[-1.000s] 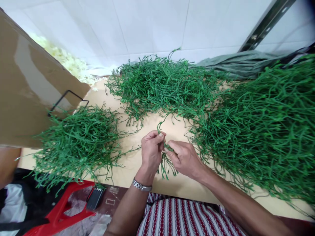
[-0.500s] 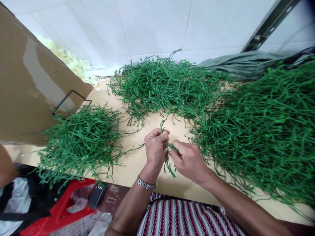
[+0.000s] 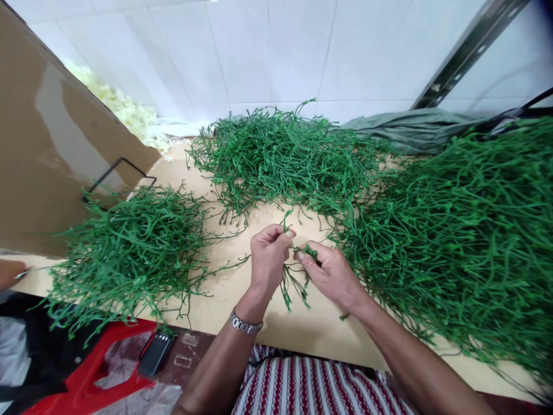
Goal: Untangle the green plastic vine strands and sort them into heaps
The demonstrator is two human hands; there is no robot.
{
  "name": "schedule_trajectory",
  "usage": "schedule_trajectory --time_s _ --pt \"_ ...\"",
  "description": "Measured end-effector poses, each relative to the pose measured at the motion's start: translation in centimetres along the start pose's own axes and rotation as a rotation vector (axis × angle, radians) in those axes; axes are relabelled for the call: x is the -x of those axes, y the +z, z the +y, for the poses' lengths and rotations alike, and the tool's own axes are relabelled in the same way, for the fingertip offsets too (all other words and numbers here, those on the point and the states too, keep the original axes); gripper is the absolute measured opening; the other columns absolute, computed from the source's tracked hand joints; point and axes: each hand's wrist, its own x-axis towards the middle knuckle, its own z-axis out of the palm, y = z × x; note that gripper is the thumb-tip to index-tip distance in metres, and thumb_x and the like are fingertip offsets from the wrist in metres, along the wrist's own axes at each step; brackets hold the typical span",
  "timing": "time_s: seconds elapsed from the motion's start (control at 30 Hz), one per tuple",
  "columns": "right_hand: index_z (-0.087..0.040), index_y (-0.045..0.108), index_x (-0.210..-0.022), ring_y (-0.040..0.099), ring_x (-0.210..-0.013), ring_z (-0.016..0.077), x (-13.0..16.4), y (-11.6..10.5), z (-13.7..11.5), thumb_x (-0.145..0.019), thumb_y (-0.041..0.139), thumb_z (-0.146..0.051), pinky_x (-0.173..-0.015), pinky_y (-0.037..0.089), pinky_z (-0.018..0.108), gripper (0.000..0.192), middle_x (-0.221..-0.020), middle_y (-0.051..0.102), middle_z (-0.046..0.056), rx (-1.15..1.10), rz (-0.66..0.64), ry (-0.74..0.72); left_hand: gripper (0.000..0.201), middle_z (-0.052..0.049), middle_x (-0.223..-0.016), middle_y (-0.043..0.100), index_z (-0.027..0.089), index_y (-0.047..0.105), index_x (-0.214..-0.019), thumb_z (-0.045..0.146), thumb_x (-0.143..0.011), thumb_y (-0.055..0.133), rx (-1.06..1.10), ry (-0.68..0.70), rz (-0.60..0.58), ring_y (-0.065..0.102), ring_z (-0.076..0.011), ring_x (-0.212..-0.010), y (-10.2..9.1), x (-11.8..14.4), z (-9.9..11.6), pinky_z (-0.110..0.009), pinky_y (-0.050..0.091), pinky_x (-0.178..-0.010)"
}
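My left hand (image 3: 270,256), with a metal watch at the wrist, pinches a thin green artificial stem (image 3: 287,219) whose tip sticks up above the fingers. More stem ends (image 3: 294,288) hang down between the two hands. Just to the right, my right hand (image 3: 330,271) is closed on a small cluster of green stem pieces (image 3: 311,252) between thumb and fingers. Both hands are close together over the table, a small gap between them. How the held pieces join is too small to tell.
Piles of green plastic stems lie to the left (image 3: 133,253), at the back (image 3: 285,155) and to the right (image 3: 466,242) on the table (image 3: 298,337). A cardboard box (image 3: 64,150) stands at left, before pale flowers (image 3: 125,109). A red stool (image 3: 86,374) and another person's hand (image 3: 11,274) are at lower left.
My hands have drawn slightly apart, and the right hand now shows a green cluster in its grip. At the left edge, the other person's hand has come onto the table's edge.
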Motion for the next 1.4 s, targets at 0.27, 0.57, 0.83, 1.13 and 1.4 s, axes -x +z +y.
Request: schedule_trajectory --time_s 0.27,0.57,0.83,1.13,1.4 --pt "-0.016 0.053 -0.073 0.028 -0.046 0.0065 -0.3 -0.6 0.5 -0.082 0.043 -0.031 -0.043 0.022 0.02 0.02 -0.052 0.035 -0.006 -0.07 -0.087 -0.002 0.018 0.007 -0.043 0.037 0.014 0.05 -0.052 0.02 -0.064 0.063 -0.177 0.044 -0.061 0.026 -0.0016 -0.034 -0.7 0.6 -0.6 -0.018 0.017 -0.036" --pt "-0.016 0.045 -0.063 0.029 -0.047 0.0057 -0.4 -1.8 0.3 -0.08 0.045 -0.023 -0.047 0.022 0.019 0.018 -0.051 0.032 -0.006 0.032 -0.249 -0.15 0.015 0.007 -0.039 0.036 0.012 0.056 -0.051 0.019 -0.061 0.065 -0.249 -0.069 -0.2 0.025 -0.0015 -0.034 -1.5 0.7 0.3 -0.018 0.014 -0.035" --pt "-0.017 0.045 -0.065 0.029 -0.043 0.0062 -0.1 -0.9 -0.1 -0.082 0.042 -0.022 -0.045 0.021 0.019 0.018 -0.047 0.03 -0.008 0.037 -0.172 -0.156 0.006 0.006 -0.038 0.044 0.011 0.06 -0.057 0.016 -0.056 0.064 0.035 -0.085 0.039 0.027 -0.0014 -0.03 -0.3 0.9 -0.2 -0.016 0.015 -0.032" --pt "-0.018 0.04 -0.062 0.037 -0.047 0.0101 1.6 0.5 -1.4 -0.076 0.04 -0.012 -0.049 0.024 0.023 0.015 -0.052 0.042 -0.003 0.353 0.16 -0.234 0.008 0.006 -0.037 0.042 0.011 0.056 -0.051 0.015 -0.054 0.063 0.045 -0.061 0.107 0.03 -0.0015 -0.033 1.4 0.8 -1.0 -0.016 0.018 -0.034" --pt "-0.017 0.048 -0.065 0.042 -0.049 0.0115 2.3 0.0 -1.9 -0.075 0.04 -0.012 -0.05 0.029 0.023 0.014 -0.053 0.046 -0.001 0.349 0.147 -0.29 0.01 0.008 -0.039 0.038 0.013 0.052 -0.054 0.016 -0.057 0.061 0.003 0.016 0.068 0.025 -0.0008 -0.031 1.1 -1.0 0.0 -0.017 0.014 -0.033"
